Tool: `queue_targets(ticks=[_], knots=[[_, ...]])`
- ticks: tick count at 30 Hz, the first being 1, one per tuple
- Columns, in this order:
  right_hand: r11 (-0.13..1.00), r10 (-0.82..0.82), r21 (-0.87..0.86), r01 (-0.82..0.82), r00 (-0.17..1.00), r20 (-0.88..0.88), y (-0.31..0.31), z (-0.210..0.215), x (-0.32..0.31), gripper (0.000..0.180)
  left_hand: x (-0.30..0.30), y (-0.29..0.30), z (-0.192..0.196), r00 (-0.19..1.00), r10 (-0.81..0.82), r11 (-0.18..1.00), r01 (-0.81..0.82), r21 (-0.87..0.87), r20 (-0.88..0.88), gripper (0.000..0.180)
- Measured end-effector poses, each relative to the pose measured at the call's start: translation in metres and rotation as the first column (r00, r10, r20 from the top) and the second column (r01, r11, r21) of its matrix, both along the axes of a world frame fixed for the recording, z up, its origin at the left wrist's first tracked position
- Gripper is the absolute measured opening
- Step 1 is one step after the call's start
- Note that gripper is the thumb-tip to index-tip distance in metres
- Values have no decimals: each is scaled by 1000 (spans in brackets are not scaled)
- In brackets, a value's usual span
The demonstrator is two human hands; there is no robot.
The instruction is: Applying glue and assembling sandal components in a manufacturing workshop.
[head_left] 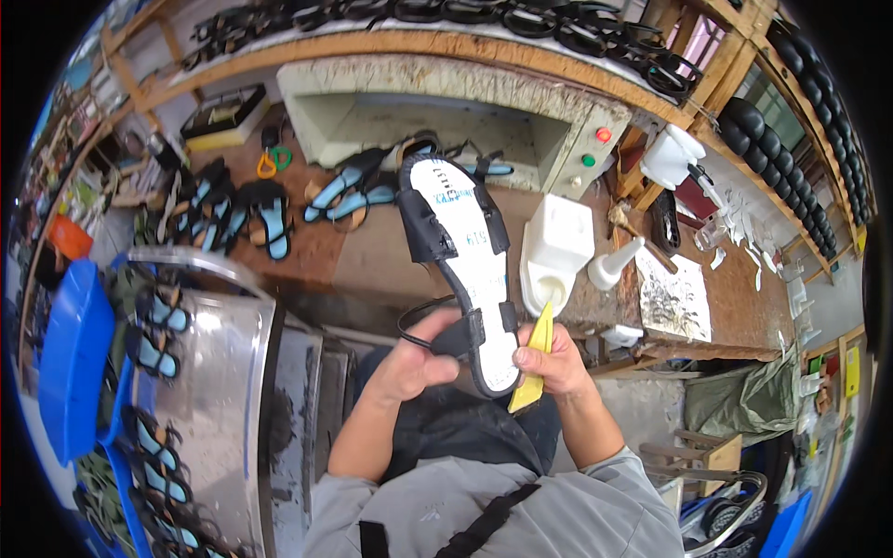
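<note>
My left hand is closed on a black sandal by its ankle strap, beside the heel. The sandal's white sole with printed marks faces me, toe end away, black straps folded along both sides. Between the thumb and fingers of my right hand is a flat yellow tool, pointed at the far end and dark at the near edge; its exact kind is unclear. This hand is right beside the sandal's heel. Just beyond it stands a white container with an open cup, next to a white squeeze bottle.
Sandals with blue insoles lie on the brown workbench. Behind them is a pale metal box with red and green buttons. Orange-and-green scissors lie at the left. A metal cart stands at my left, a blue bin beyond it.
</note>
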State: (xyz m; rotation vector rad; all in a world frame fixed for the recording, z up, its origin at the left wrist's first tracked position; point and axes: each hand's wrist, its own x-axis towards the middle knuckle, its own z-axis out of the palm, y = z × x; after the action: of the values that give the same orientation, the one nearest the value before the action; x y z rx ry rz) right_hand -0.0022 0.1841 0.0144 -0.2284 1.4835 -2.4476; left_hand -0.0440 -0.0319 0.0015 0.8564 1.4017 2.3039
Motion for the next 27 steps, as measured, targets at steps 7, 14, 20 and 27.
queue_targets(ticks=[7,14,20,27], knots=[[957,-111,263,123,992,-58,26,49,-67,18,-35,-12,26,991,131,976,-124,-181,23,25],[952,5,306,8,999,-42,14,155,-111,17,-56,30,154,964,248,955,-226,-194,100,23],[923,1,374,91,971,-239,24,258,-130,25,-107,-6,301,927,374,923,-373,-92,3,14],[897,-243,320,304,946,-215,36,243,-135,23,-264,-20,498,948,246,969,-238,65,-200,16]])
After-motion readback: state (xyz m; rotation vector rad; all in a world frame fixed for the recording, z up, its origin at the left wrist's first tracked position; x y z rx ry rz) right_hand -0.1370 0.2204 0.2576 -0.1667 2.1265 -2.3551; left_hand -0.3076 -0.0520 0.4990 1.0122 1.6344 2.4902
